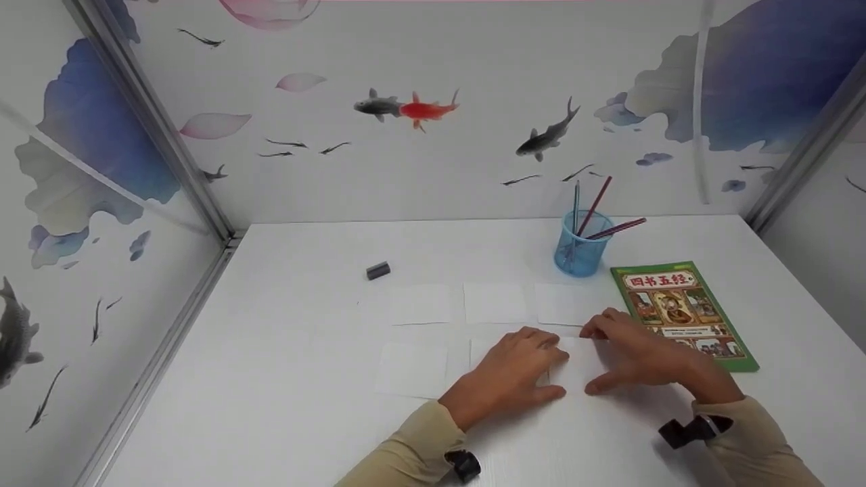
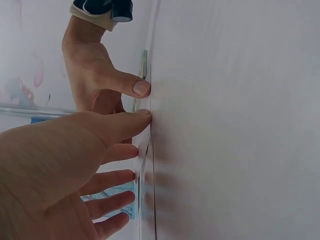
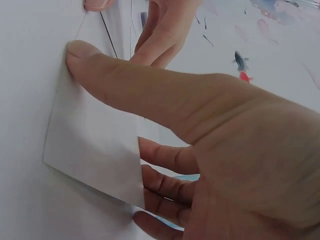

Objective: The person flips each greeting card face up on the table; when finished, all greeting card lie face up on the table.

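Observation:
A white card [image 1: 575,368] lies low on the white table [image 1: 284,379] between my two hands. My right hand [image 1: 636,355] arches over its right side. In the right wrist view the thumb [image 3: 85,60] presses on top of the card [image 3: 90,145] while the other fingers [image 3: 165,160] curl behind its edge. My left hand [image 1: 514,372] lies beside it on the left, fingers fairly straight. In the left wrist view its thumb tip [image 2: 142,117] touches the card's edge, close to the right thumb [image 2: 137,87].
Several more white cards [image 1: 495,302] lie in two rows on the table. A blue cup [image 1: 580,253] with pencils stands behind them, and a green book [image 1: 683,314] lies at the right. A dark eraser [image 1: 378,270] sits at the back left. Patterned walls enclose three sides.

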The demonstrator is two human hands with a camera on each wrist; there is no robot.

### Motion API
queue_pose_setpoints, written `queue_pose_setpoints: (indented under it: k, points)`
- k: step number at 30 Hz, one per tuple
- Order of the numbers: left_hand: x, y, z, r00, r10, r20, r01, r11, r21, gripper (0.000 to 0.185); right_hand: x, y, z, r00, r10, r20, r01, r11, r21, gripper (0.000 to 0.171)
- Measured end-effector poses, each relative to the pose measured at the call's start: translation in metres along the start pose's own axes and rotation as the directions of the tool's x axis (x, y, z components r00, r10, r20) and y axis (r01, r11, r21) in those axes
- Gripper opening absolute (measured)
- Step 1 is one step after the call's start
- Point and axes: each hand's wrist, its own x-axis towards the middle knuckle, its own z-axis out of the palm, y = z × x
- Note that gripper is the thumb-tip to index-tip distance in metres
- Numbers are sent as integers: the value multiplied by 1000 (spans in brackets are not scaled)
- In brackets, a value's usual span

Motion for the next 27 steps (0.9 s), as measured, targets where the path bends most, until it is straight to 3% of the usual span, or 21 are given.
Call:
queue_pose_setpoints:
  k: [6, 8, 10, 12, 15, 17, 19, 21, 24, 27]
  points:
    - [3, 3, -1, 998, -24, -64, 21, 998, -54, 36, 4, 4, -4, 977, -3, -211, 33, 990, 137, 53]
    - [4, 4, -2, 997, -45, -68, 35, 990, -139, 40, 4, 2, -5, 960, 17, -281, 44, 977, 207, 52]
    - [4, 4, -3, 996, -83, -36, 68, 952, -298, 49, 4, -3, -7, 943, 33, -331, 62, 960, 274, 48]
    - [5, 4, -5, 992, -125, -2, 107, 858, -503, 57, 4, -8, -7, 943, 20, -333, 113, 919, 376, 43]
    - [6, 4, -7, 981, -187, 47, 159, 651, -742, 63, 5, -15, -6, 957, -33, -290, 169, 872, 459, 37]
    - [6, 3, -8, 977, -206, 56, 160, 535, -830, 52, 6, -18, -4, 959, -83, -271, 208, 857, 472, 34]
    - [5, 2, -8, 971, -225, 77, 171, 436, -883, 38, 7, -19, -1, 953, -104, -284, 217, 888, 406, 32]
    - [5, 1, -6, 968, -230, 95, 173, 343, -923, 36, 8, -20, 3, 944, -99, -315, 208, 920, 332, 38]
    - [4, -1, -4, 962, -245, 120, 179, 237, -955, 41, 9, -18, 6, 938, -58, -343, 152, 955, 254, 48]
    - [5, -1, -3, 950, -282, 130, 177, 146, -973, 42, 10, -15, 7, 939, -1, -345, 85, 970, 228, 50]
